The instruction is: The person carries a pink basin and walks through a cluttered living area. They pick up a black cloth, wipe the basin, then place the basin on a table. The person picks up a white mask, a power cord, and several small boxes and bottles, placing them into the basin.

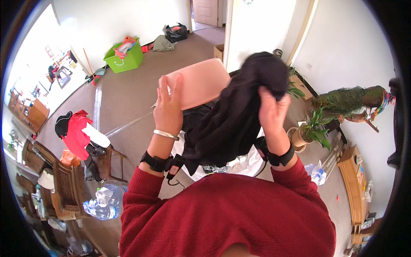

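My left hand (168, 104) grips the near left end of a pink plastic box or lid (202, 82), its smooth flat face turned up towards me. In my right hand (274, 110) is a bunched black cloth garment (234, 106), lifted at its upper end. The garment's lower folds hang over a white bag or basket (253, 165) in front of my body. More dark fabric (194, 117) shows there, under the pink piece. Most of the white container's inside is hidden by the garment.
A green tub (126, 59) of clothes stands by the far wall, near a black plastic bag (176, 33). On the left are wooden chairs (65, 183), one draped with red clothing (77, 131), and large water bottles (109, 204). Potted plants (301, 136) and a wooden cabinet (351, 189) stand right.
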A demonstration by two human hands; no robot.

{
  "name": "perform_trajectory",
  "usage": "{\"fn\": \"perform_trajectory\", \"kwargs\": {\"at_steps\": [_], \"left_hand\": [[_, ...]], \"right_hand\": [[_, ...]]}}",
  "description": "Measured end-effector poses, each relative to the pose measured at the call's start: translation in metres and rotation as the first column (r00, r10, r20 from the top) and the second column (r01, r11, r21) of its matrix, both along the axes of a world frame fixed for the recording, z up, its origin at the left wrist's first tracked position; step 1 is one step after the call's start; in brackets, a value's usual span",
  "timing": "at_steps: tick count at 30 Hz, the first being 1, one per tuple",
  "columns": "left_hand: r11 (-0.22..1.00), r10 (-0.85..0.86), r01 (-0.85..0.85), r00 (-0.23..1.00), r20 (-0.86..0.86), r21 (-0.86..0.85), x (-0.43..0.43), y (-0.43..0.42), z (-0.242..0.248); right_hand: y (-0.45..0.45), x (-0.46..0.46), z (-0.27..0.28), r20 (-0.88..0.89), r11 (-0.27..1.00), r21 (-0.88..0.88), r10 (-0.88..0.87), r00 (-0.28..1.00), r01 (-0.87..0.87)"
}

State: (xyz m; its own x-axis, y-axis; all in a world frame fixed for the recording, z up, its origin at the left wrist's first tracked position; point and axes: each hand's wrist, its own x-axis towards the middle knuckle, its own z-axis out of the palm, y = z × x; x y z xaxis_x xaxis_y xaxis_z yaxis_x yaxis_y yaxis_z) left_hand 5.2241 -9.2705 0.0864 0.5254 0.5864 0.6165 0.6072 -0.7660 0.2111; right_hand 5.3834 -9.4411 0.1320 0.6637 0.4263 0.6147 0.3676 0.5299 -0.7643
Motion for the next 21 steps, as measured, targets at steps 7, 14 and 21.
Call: {"fn": "perform_trajectory", "kwargs": {"at_steps": [7, 14, 21], "left_hand": [[0.966, -0.235, 0.228, 0.971, 0.048, 0.123, 0.002, -0.011, 0.004], [0.907, -0.410, 0.395, 0.908, 0.086, 0.147, 0.013, -0.008, 0.012], [0.010, 0.307, 0.772, 0.602, 0.737, -0.635, -0.002, -0.041, -0.012]], "right_hand": [[0.010, -0.016, -0.020, 0.945, 0.877, -0.237, 0.109, 0.308, 0.417], [0.023, -0.007, -0.053, 0.890, 0.864, -0.218, -0.015, 0.455, 0.454], [0.012, -0.010, -0.065, 0.795, 0.888, -0.081, -0.217, 0.567, 0.453]]}}
